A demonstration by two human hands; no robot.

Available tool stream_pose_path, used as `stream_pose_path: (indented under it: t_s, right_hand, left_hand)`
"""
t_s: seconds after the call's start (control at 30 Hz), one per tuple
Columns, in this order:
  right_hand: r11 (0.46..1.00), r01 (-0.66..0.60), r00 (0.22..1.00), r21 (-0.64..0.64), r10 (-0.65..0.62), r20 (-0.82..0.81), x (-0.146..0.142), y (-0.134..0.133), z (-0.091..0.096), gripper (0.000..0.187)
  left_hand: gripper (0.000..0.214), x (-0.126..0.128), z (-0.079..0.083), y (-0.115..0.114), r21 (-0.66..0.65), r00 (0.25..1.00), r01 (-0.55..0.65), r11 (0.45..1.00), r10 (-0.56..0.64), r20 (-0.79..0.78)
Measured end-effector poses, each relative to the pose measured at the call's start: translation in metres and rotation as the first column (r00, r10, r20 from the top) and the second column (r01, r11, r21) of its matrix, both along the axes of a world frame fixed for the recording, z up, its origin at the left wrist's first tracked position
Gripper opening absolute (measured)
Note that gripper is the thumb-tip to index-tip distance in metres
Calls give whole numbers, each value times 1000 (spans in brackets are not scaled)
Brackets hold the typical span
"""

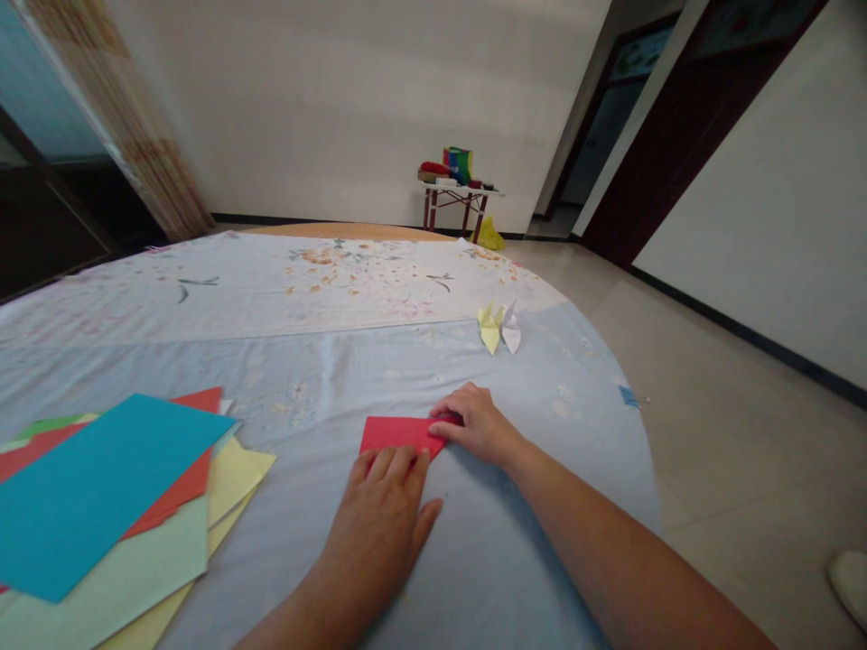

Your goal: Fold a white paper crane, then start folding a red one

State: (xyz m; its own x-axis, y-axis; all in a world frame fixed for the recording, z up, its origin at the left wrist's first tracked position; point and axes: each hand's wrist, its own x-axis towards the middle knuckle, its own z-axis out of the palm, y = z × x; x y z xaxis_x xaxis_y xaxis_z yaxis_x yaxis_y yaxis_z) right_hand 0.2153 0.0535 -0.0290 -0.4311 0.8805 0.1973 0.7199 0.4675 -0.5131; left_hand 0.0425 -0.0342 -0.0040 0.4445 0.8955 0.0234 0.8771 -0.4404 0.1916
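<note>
A folded red sheet of paper (393, 433) lies on the light blue cloth (325, 361) covering the round table. My left hand (379, 519) rests flat on the sheet's near edge, fingers stretched out together. My right hand (474, 422) presses on the sheet's right end with its fingers curled down onto the paper. Neither hand lifts the sheet off the table.
A fanned stack of coloured sheets (108, 506), blue on top, lies at the left. Two folded paper figures, yellow (489, 327) and white (511, 329), stand further right. A small table with items (457, 185) is by the far wall. Tiled floor lies right.
</note>
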Motion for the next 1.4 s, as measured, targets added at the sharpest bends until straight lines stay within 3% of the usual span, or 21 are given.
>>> stream_pose_path:
  t_s: [0.43, 0.73, 1.0, 1.4]
  right_hand:
    - [1000, 4, 999, 19, -5, 38, -2, -1, 0, 20]
    - [999, 21, 997, 28, -23, 75, 0, 1, -2, 27]
    - [998, 41, 993, 46, -46, 108, -1, -4, 1, 34]
    - [990, 111, 968, 85, -127, 215, -2, -9, 1, 52]
  left_hand:
    - [40, -3, 0, 7, -12, 998, 55, 998, -55, 10]
    - [32, -23, -3, 36, -79, 960, 140, 987, -116, 254]
    - [24, -20, -15, 42, 13, 942, 113, 993, -111, 316]
    - [20, -16, -17, 41, 41, 938, 70, 997, -79, 338]
